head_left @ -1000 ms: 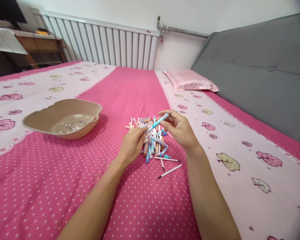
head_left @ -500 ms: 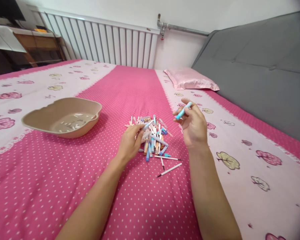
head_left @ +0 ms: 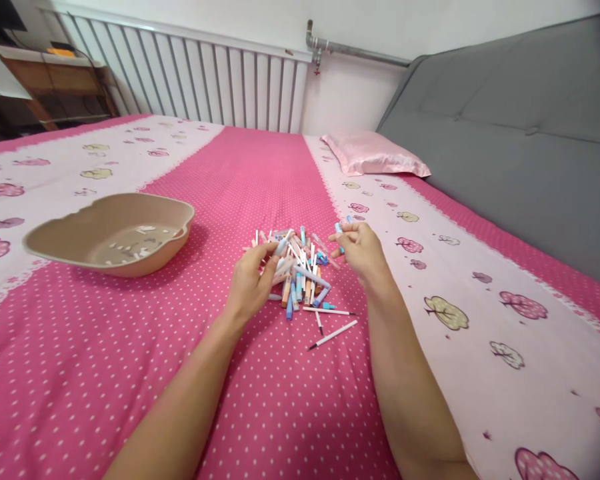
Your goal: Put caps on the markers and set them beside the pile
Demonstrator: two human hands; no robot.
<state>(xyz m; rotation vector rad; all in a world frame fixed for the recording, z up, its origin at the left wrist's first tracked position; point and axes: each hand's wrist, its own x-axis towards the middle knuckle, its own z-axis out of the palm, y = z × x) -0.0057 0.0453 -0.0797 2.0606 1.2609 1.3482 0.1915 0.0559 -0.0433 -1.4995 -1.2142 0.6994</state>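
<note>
My left hand [head_left: 254, 279] is closed on a pale blue-white marker piece [head_left: 283, 244], its white tip slanting up to the right, at the left side of a pile of marker parts [head_left: 300, 283]. Just right of the pile, my right hand [head_left: 363, 250] is closed on a light blue marker piece [head_left: 339, 229]. A blue end [head_left: 350, 219] shows above its fingers; whether it is the same piece I cannot tell. Blue, orange and clear barrels, caps and thin white rods make up the pile. In front of it lies a white rod with a dark tip [head_left: 333, 335].
A beige basin [head_left: 80, 230] with small white pieces in it stands to the left on the pink dotted bedspread [head_left: 290, 400]. Farther back are a pink pillow [head_left: 375, 155], a grey headboard [head_left: 505, 93], a white radiator [head_left: 190, 73] and a wooden desk [head_left: 55, 77].
My right hand has moved left and turned inward, closer to the pile, with the light blue piece. My left hand keeps its marker piece by the pile. The view has shifted slightly.
</note>
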